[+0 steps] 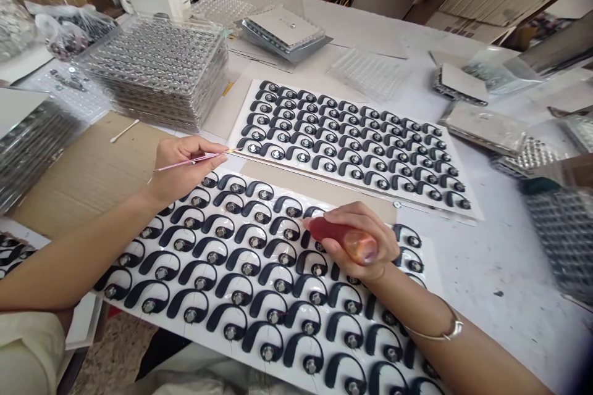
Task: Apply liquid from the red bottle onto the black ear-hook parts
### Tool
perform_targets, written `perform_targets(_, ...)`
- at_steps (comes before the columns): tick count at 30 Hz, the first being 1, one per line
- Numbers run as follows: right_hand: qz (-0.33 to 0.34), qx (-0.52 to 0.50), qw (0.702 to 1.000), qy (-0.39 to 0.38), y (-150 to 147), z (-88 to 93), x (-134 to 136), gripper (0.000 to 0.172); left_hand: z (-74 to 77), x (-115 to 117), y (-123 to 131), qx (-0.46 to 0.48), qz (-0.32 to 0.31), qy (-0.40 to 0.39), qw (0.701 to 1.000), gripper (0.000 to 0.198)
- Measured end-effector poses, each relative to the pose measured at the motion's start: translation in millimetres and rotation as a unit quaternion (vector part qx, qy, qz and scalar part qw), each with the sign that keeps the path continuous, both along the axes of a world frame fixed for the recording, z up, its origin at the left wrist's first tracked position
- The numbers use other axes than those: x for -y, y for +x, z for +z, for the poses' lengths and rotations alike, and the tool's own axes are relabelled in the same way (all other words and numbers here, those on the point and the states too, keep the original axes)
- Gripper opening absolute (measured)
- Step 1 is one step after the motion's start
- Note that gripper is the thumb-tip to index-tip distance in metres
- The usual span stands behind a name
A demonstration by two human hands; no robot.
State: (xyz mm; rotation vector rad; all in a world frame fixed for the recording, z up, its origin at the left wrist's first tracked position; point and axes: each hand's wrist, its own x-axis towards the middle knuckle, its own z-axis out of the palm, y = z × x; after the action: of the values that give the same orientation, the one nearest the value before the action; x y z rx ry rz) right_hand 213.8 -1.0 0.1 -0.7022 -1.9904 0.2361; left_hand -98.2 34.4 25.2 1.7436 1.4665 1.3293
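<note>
Pink tweezers [192, 160] sat clamped between the fingers of the left hand [183, 170], their tips just above the black ear hooks [221, 229] on a white card [430, 271], while the right hand [365, 241] closed around a red translucent handle [343, 239] over the same rows. A slipped tip or leaning wrist could have knocked hooks out of line; no brand or writing was legible on them, the second card [245, 114] or the stacked clear trays [157, 68] beyond.
</note>
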Motion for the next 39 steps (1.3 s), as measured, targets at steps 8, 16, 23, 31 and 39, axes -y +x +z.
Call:
perform_targets(8,0.004,0.002,1.0,0.002,-3,0.6,-1,0.027,-0.8,1,1,0.005,-0.003,-0.002,1.0,0.007)
perform_targets(16,0.016,0.011,1.0,0.002,-2,-0.5,1,0.028,-1.8,-2,1,0.002,-0.018,0.019,1.0,0.008)
perform_targets(23,0.019,0.028,0.999,0.037,-6,2.2,0,0.028,-2.8,0,2,-0.02,-0.001,0.0,1.0,0.011)
perform_targets(31,0.018,0.045,0.997,0.053,-6,1.0,1,0.032,-7.7,0,3,-0.039,0.011,0.001,0.999,0.014)
perform_targets(39,0.039,-0.009,0.999,0.023,-11,2.5,-2,0.023,11.3,-13,-4,-0.002,-0.036,-0.127,0.991,0.019)
